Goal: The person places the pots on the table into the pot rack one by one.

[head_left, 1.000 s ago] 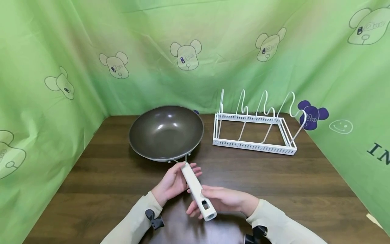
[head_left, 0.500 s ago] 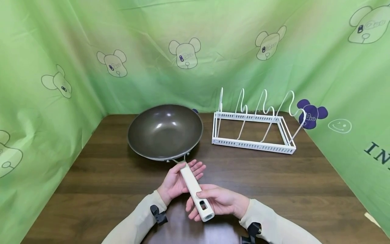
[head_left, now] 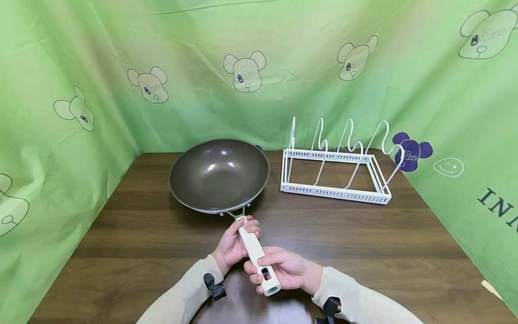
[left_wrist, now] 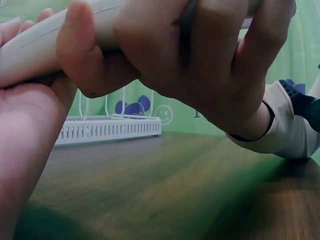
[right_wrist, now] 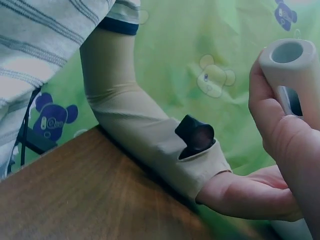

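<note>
A dark wok with a long white handle stands at the back left of the table in the head view, its inside facing up. My left hand grips the handle close to the bowl, fingers curled around it. Farther down, near the slotted end, my right hand holds the same handle with the thumb on top and the fingers beneath. The left wrist view shows the right hand wrapped round the handle. In the right wrist view the handle's hollow end sticks out past the right hand.
A white wire rack with several upright curved dividers stands at the back right of the wooden table. Green cloth printed with bear heads hangs behind and along both sides.
My left fingers, open beneath the handle before, have curled around it. The right hand's fingers have closed more tightly on the lower handle. The wok and rack have stayed in place.
</note>
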`<action>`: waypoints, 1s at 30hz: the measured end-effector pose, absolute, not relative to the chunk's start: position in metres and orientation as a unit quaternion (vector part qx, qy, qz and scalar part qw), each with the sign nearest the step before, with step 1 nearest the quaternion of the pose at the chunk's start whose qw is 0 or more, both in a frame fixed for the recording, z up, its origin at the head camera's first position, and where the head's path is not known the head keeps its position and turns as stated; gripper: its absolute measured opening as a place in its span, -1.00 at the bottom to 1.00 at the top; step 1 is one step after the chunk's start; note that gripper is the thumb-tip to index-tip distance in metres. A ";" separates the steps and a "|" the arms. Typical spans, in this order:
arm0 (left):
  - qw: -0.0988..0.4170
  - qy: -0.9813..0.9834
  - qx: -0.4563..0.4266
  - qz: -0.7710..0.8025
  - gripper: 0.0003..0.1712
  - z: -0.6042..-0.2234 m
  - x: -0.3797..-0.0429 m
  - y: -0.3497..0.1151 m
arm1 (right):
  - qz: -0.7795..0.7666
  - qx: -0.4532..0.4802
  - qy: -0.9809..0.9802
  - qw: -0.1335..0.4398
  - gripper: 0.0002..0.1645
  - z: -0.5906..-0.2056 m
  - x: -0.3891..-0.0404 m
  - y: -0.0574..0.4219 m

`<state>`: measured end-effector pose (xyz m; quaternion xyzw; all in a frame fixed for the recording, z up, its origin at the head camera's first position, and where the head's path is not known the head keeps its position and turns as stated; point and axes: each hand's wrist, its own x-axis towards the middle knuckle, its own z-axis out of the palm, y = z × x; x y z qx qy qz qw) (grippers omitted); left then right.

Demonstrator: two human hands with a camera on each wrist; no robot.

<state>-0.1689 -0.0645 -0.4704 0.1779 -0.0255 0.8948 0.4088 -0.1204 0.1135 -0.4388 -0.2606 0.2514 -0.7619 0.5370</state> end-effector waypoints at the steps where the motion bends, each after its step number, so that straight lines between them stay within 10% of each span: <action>1: 0.409 -0.033 0.180 0.894 -0.94 -0.471 -0.169 -0.064 | -0.762 -0.260 0.252 0.537 -0.69 -0.439 -0.120 0.113; 30: 0.341 0.044 0.306 0.888 -0.96 -0.457 -0.177 -0.060 | -0.736 -0.340 0.304 0.501 -0.67 -0.435 -0.125 0.116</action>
